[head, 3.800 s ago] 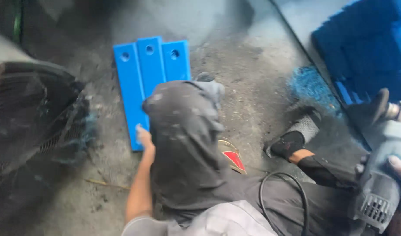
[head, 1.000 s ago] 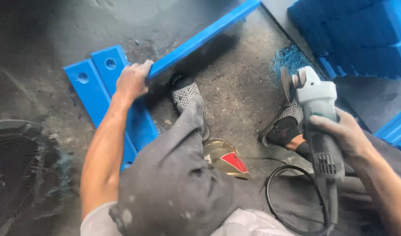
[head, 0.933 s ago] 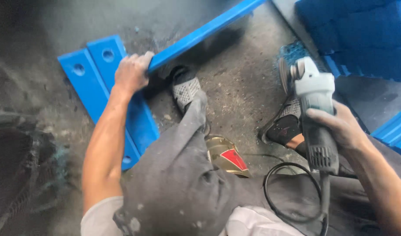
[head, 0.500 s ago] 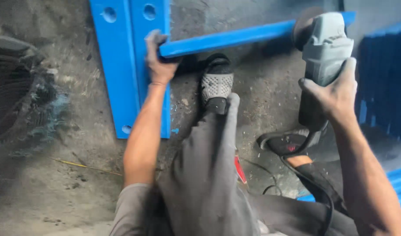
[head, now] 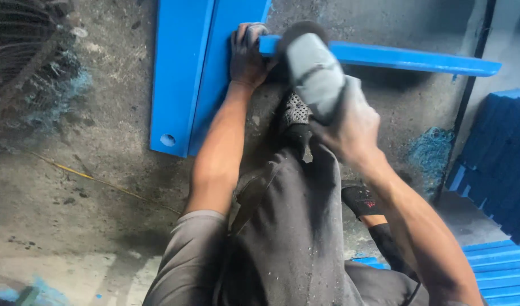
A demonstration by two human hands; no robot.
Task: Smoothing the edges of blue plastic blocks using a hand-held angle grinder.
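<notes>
My left hand (head: 247, 54) grips the near end of a long blue metal bar (head: 407, 58) that runs off to the right, raised above the concrete floor. My right hand (head: 350, 127) holds a grey angle grinder (head: 312, 71), whose head sits against the bar just right of my left hand. Its disc is hidden behind the grinder body. My grey-trousered knee (head: 297, 192) and a dark mesh shoe (head: 294, 113) lie under the bar between my arms.
Flat blue plates (head: 183, 73) with holes lie on the floor at the left of my left hand. A fan grille (head: 22, 51) stands at top left. Stacked blue parts (head: 501, 164) fill the right side. My other shoe (head: 362, 199) rests lower right.
The view has swung so the bar lies more level. My right hand has brought the grinder left along the bar, close to my left hand, which keeps its grip.
</notes>
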